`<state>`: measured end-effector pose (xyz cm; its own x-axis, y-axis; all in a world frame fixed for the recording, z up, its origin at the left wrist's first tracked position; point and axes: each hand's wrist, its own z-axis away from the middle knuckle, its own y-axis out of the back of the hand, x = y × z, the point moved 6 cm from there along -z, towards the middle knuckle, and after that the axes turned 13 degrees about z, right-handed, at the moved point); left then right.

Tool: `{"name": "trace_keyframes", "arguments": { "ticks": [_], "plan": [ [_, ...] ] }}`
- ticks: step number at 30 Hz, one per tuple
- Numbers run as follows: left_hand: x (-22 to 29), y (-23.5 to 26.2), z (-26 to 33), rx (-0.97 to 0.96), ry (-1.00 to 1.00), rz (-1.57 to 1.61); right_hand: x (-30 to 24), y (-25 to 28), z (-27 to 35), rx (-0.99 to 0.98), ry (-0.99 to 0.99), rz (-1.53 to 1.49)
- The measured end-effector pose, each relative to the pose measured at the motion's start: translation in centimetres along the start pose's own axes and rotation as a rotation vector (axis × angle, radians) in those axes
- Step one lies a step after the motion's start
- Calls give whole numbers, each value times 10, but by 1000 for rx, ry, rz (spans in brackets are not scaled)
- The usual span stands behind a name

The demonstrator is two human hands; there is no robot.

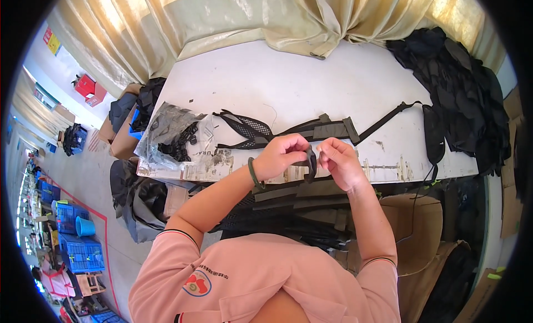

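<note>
One olive-green strap assembly [327, 130] lies across the white table [288, 84], running from the middle toward the right edge; it consists of flat woven webbing with one black mesh section [244, 131] at its left end and one thin black strap [388, 115] at its right end. One clear plastic bag [172, 135] of small black parts rests at the front left corner of the table. One heap of black fabric pieces [455, 84] occupies the back right corner and spills over the right edge. One pale yellow curtain [250, 18] hangs along the back edge, its hem resting on the table.

Both hands are raised just in front of the near edge of the table, at its middle, with forearms converging from the lower edge of the view. The left hand [280, 155] is curled, fingers pressed together, pinching one dark strap loop [311, 162] from the left. The right hand [341, 162] faces it, fingertips bunched and pinching the same loop from the right. The loop stands between the two hands, upright and narrow. One dark green band [254, 173] circles the left wrist.

Below the hands, a stack of olive and black webbing panels [311, 203] lies on the lap. The sleeves are pink knit with dark trim.

One brown cardboard box [416, 223] stands under the table at the right.
</note>
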<state>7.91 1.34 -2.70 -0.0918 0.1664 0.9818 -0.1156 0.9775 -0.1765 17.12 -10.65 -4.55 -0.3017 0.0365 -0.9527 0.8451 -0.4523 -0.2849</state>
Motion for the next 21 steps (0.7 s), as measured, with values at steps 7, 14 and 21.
{"name": "trace_keyframes", "arguments": {
  "ticks": [7,14,21],
  "plan": [
    [16,16,4,76,-96,34,-2,-32,12,-228,-71,114],
    [31,22,3,63,-160,43,-8,-29,6,-41,29,135],
    [38,10,5,78,-124,-222,-26,-18,6,375,305,616]
  ]
}}
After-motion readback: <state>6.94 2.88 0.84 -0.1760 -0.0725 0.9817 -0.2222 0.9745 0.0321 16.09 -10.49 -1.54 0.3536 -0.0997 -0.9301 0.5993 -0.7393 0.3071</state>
